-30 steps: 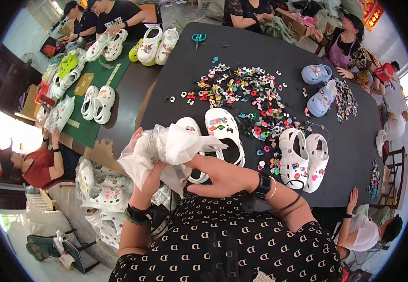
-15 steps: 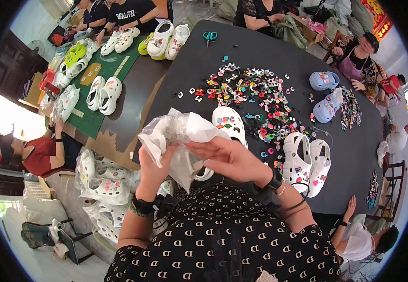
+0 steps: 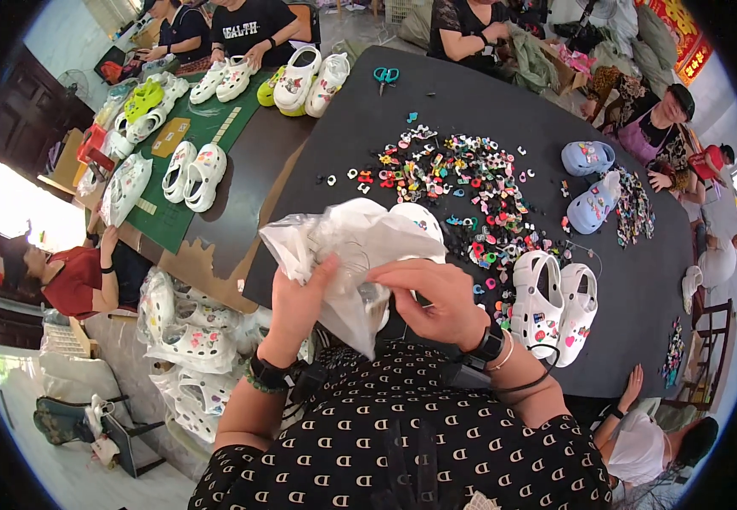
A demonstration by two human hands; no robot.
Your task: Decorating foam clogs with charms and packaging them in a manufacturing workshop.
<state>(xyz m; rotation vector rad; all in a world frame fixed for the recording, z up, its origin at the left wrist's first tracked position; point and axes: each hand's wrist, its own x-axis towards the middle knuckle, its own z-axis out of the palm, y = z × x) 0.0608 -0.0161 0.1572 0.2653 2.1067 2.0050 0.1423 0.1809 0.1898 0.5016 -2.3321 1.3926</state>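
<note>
A crumpled, see-through plastic bag [image 3: 343,234] is held up over the near edge of the dark table. My left hand [image 3: 302,297] grips its left side, thumb pressed onto the plastic. My right hand [image 3: 436,297] pinches the bag's right edge between thumb and fingers. Whether anything lies inside the bag I cannot tell. Partly hidden behind it is a white clog [image 3: 415,219] with small charms on its top. Right of my right hand stands a pair of white clogs [image 3: 540,297] decorated with charms.
Loose colourful shoe charms [image 3: 462,174] spread over the dark table [image 3: 334,136]. Teal scissors [image 3: 386,78] lie at the back, light-blue clogs [image 3: 591,204] at the right. Bagged white clogs [image 3: 194,331] are stacked at my left. Other people work around both tables.
My right hand has gone from flat fingers against the bag to a pinch on its edge. The bag is spread wider and hangs lower.
</note>
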